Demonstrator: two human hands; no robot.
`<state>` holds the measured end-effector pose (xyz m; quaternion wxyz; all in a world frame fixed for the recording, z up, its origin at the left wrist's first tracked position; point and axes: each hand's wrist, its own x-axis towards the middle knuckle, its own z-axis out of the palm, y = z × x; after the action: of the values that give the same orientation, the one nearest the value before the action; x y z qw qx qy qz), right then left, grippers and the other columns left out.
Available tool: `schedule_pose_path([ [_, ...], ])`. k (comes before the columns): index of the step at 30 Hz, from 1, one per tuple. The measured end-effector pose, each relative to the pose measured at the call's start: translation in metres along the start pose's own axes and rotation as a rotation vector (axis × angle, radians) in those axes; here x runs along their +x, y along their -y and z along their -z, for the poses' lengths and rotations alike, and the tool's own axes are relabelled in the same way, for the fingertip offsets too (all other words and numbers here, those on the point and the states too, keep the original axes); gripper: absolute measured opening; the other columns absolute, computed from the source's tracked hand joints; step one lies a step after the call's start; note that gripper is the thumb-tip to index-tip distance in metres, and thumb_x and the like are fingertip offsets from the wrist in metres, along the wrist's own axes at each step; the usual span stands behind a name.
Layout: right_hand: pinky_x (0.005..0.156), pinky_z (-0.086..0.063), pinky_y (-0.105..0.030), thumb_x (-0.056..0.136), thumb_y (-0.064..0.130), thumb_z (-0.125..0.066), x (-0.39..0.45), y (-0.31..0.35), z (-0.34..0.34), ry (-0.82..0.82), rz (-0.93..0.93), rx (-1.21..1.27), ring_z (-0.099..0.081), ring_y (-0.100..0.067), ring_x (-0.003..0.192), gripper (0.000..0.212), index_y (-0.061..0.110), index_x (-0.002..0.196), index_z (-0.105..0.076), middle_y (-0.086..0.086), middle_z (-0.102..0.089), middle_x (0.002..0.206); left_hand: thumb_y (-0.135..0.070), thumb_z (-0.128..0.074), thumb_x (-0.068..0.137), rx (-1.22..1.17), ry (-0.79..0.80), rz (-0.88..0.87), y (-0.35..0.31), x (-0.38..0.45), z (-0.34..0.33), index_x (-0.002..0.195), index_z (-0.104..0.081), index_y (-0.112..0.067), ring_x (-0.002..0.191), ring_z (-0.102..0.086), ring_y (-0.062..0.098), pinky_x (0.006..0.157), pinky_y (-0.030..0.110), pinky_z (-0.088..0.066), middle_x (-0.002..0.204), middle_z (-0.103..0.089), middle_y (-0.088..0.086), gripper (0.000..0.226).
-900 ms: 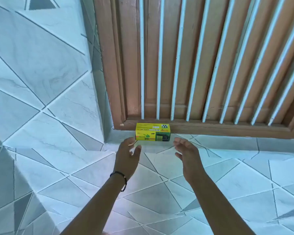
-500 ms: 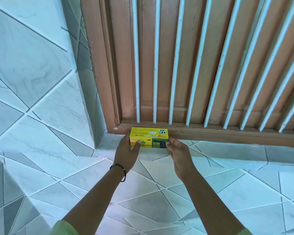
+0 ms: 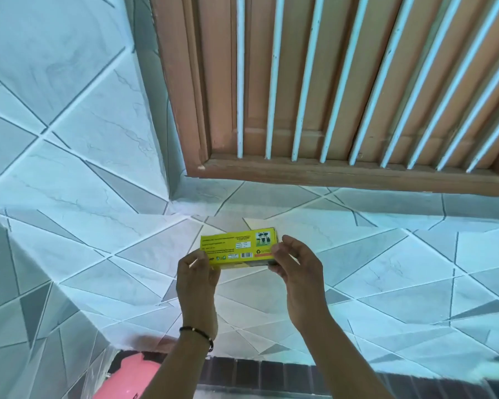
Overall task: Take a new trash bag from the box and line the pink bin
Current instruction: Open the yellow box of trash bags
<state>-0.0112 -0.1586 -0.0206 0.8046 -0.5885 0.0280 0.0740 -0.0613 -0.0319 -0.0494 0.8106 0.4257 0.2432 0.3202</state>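
Off the sill now, box (image 3: 238, 247) apparently lifted by both hands.

a single head-worn camera looks forward and down from above a tiled ledge (image 3: 386, 254), facing a wooden window frame (image 3: 329, 174) with white bars on the ledge's far side. the view is close, with both forearms reaching in from its bottom edge toward the ledge, and wide-angle, bending the frame's lines. no second view overlaps it.
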Motion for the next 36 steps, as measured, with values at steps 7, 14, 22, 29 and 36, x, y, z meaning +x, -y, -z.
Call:
schedule_pose_path([
  [7,0.077,-0.057,-0.035,0.081,0.002,-0.065,-0.070,-0.032,-0.001,0.050,-0.069,-0.310,-0.066,-0.024,0.087,0.024,0.012,0.102,-0.066,-0.005,-0.071,0.100,-0.008,-0.054,0.090,-0.031,0.011,0.139,-0.013,-0.033,0.068,0.098,-0.053,-0.020,0.074,-0.064,0.014,0.081,0.029,-0.053,0.072,-0.071,-0.005,0.015],
  [14,0.077,-0.056,-0.036,0.079,0.001,-0.066,-0.141,-0.059,0.003,0.129,-0.154,-0.307,-0.068,-0.028,0.088,0.025,0.009,0.102,-0.067,-0.017,-0.071,0.102,-0.015,-0.053,0.090,0.008,0.100,0.301,-0.028,-0.073,0.138,0.094,-0.061,-0.013,0.072,-0.065,0.014,0.071,0.025,-0.058,0.076,-0.069,0.001,0.009],
  [22,0.068,-0.058,-0.037,0.087,-0.008,-0.047,-0.200,-0.070,0.020,0.100,-0.140,-0.248,-0.069,-0.030,0.076,0.030,0.010,0.107,-0.061,-0.016,-0.070,0.089,-0.020,-0.053,0.091,-0.020,0.107,0.436,-0.042,-0.119,0.179,0.085,-0.062,-0.014,0.064,-0.068,0.014,0.068,0.031,-0.059,0.065,-0.071,-0.001,0.013],
  [29,0.082,-0.039,-0.006,0.078,0.014,-0.061,-0.209,-0.069,0.036,0.081,0.398,-0.952,-0.052,-0.014,0.112,0.046,0.024,0.122,-0.053,0.004,-0.053,0.123,-0.022,-0.055,0.088,-0.076,0.104,0.475,-0.046,-0.138,0.176,0.088,-0.062,-0.013,0.059,-0.068,0.014,0.068,0.032,-0.058,0.066,-0.071,0.002,0.011],
  [36,0.092,-0.045,-0.036,0.081,0.018,-0.043,-0.215,-0.053,0.049,0.137,0.844,-1.122,-0.045,-0.015,0.115,0.034,0.029,0.111,-0.055,0.002,-0.054,0.124,-0.024,-0.058,0.087,-0.099,0.035,0.436,-0.043,-0.147,0.156,0.087,-0.062,-0.014,0.058,-0.066,0.016,0.063,0.028,-0.058,0.062,-0.068,0.000,0.011],
])
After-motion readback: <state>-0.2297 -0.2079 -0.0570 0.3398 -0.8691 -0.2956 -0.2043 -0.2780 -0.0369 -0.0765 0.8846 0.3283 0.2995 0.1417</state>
